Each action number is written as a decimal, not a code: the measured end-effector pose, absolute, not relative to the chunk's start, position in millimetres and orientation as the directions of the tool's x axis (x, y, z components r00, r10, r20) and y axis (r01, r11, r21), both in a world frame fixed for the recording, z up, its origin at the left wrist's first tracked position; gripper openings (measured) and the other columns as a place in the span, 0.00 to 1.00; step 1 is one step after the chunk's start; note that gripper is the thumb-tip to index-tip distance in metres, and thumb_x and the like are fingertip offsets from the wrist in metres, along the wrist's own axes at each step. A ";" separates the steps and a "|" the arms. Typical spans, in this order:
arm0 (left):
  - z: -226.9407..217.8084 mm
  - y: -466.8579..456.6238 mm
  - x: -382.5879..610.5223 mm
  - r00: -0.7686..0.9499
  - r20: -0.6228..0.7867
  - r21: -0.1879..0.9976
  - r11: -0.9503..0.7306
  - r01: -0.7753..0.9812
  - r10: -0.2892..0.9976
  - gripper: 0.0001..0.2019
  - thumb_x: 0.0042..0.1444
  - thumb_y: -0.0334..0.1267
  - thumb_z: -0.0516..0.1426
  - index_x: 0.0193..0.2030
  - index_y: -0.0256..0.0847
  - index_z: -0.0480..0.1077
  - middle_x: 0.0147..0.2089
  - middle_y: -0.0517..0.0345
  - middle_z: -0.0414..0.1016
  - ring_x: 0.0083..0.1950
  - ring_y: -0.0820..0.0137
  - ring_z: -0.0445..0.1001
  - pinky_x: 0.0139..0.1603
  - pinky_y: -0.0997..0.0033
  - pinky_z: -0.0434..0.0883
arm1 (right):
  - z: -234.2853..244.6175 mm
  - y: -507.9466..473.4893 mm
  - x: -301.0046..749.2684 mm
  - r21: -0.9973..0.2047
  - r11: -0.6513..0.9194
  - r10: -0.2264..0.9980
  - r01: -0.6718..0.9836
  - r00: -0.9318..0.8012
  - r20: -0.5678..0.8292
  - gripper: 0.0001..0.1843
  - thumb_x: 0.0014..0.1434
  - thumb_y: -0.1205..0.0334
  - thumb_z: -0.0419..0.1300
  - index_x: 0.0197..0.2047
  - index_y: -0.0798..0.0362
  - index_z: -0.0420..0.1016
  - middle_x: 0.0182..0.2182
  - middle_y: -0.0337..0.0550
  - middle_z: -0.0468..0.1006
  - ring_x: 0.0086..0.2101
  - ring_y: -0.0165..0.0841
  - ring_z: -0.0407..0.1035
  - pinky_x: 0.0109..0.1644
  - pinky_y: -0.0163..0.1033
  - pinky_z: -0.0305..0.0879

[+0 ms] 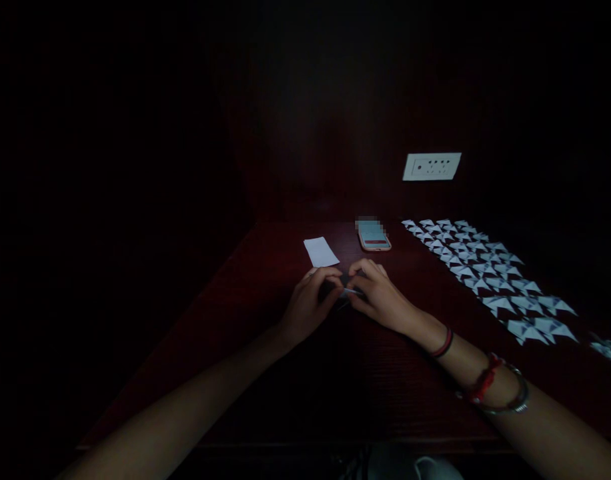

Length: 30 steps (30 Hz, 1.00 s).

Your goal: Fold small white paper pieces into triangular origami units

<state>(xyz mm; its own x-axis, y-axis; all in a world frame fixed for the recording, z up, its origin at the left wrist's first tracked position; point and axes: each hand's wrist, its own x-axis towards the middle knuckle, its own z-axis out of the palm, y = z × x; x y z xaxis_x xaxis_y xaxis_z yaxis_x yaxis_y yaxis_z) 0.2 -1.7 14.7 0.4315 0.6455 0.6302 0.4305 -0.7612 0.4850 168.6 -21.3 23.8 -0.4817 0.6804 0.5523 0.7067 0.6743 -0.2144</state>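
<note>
Between my two hands is a small piece of white paper (349, 292), mostly covered by fingers, so its shape does not show. My left hand (311, 299) pinches it from the left with thumb and fingers. From the other side my right hand (378, 293) grips it, thumb and fingertips close to those of the left. Just beyond my left hand lies a flat white paper sheet or stack (321, 252). Rows of folded white paper pieces (480, 267), winged in outline, stand along the right of the dark red table (245, 333).
A phone (373, 235) with a lit screen lies behind my right hand. On the back wall is a white socket panel (432, 167). More folded paper (609, 348) sits at the far right. The table's front edge runs below my forearms, and the surroundings are very dark.
</note>
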 end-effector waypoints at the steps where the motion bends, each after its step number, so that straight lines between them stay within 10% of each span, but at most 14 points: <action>1: 15.4 -2.2 0.3 0.433 0.633 0.480 -0.764 0.431 0.642 0.07 0.52 0.31 0.52 0.38 0.41 0.60 0.36 0.60 0.67 0.41 0.72 0.65 0.42 0.70 0.62 | 23.6 -21.4 168.8 -0.217 0.675 0.682 0.705 -0.483 0.550 0.03 0.50 0.66 0.52 0.31 0.54 0.66 0.37 0.44 0.61 0.40 0.34 0.56 0.41 0.38 0.52; 30: 12.9 -0.3 0.9 0.517 0.550 0.516 -0.754 0.407 0.656 0.14 0.53 0.31 0.50 0.47 0.41 0.55 0.35 0.59 0.67 0.42 0.70 0.65 0.46 0.65 0.61 | 22.3 -20.4 169.4 -0.342 0.668 0.710 0.661 -0.429 0.558 0.03 0.51 0.65 0.53 0.32 0.53 0.64 0.37 0.42 0.61 0.39 0.32 0.57 0.41 0.40 0.53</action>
<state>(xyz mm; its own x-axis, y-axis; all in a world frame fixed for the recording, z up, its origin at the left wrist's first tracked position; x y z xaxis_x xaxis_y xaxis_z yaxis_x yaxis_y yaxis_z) 0.9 -0.3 12.9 0.5173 0.6558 0.5499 0.4073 -0.7537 0.5158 169.4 -20.4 22.3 -0.4292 0.7105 0.5577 0.6608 0.6679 -0.3424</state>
